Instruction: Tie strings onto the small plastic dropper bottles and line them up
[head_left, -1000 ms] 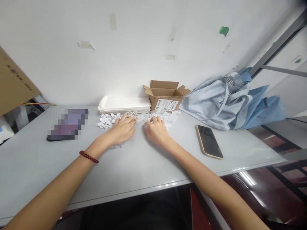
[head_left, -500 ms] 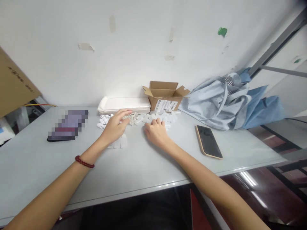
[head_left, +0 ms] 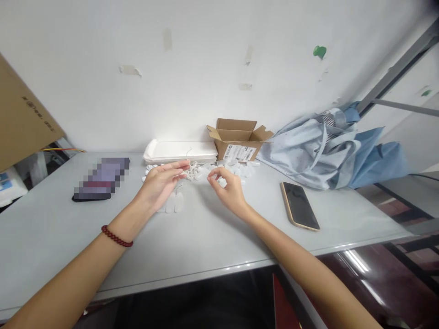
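My left hand (head_left: 163, 182) is raised over the grey table, its fingers pinched on a thin pale string (head_left: 188, 153) whose end stands up above the fingertips. My right hand (head_left: 227, 188) faces it, thumb and forefinger brought together; whatever sits between them is too small to make out. Behind and between the hands lie a tangle of off-white strings (head_left: 195, 170) and a pile of clear plastic pieces (head_left: 245, 170). Small white pieces (head_left: 148, 170) are partly covered by my left hand. Below that hand, several flat translucent tabs (head_left: 179, 202) rest side by side.
An open cardboard box (head_left: 236, 148) and a stack of white flat packs (head_left: 181, 151) stand against the wall. A phone (head_left: 299, 205) lies at right, a pixelated dark item (head_left: 103, 178) at left. Blue cloth (head_left: 308, 155) is heaped at the back right.
My right hand has lifted off the clear pieces, its fingers now pinched. My left hand has turned palm inward, and a thin string shows at its fingertips. The view has shifted slightly.
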{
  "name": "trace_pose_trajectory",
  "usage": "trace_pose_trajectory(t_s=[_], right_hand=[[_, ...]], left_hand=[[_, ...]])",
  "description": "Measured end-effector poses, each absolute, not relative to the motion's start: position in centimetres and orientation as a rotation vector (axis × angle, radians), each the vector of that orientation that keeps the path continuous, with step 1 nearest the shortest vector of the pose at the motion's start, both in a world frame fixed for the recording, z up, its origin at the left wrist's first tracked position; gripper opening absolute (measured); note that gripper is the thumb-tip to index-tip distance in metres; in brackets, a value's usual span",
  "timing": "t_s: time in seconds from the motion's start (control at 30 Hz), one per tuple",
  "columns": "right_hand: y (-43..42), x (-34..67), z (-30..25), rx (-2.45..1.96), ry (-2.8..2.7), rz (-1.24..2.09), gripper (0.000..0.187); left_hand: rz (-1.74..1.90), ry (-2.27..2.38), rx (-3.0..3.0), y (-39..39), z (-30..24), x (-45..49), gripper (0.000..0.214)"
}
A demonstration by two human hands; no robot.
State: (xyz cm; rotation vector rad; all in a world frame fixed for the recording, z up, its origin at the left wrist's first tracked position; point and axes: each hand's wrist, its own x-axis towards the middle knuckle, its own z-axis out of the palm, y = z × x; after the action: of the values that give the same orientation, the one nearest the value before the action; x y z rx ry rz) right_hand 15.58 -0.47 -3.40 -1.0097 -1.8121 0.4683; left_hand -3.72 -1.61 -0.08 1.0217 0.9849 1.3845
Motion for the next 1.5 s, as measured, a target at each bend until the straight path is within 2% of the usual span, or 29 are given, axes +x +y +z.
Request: trace_pose_trajectory(t_s=[0.4,1.13,1.5], right_hand=[[-0.9,15.0,-3.3,-1.020,-1.709,0.646,0.012],[-2.2,14.6,-3.0,-0.995,-1.574,0.742,0.013],[-2.3,14.3,-3.5,-0.939,-1.696,0.873,0.015]], left_hand=[[1.286,0.956,1.082,-2.0,-0.6,-3.5,0.028],[1.317,1.009,0.948,-1.8,-1.4,-2.9,0.017],[1.301,1.095,1.158,-2.2,-1.4,-3.0,0.026]])
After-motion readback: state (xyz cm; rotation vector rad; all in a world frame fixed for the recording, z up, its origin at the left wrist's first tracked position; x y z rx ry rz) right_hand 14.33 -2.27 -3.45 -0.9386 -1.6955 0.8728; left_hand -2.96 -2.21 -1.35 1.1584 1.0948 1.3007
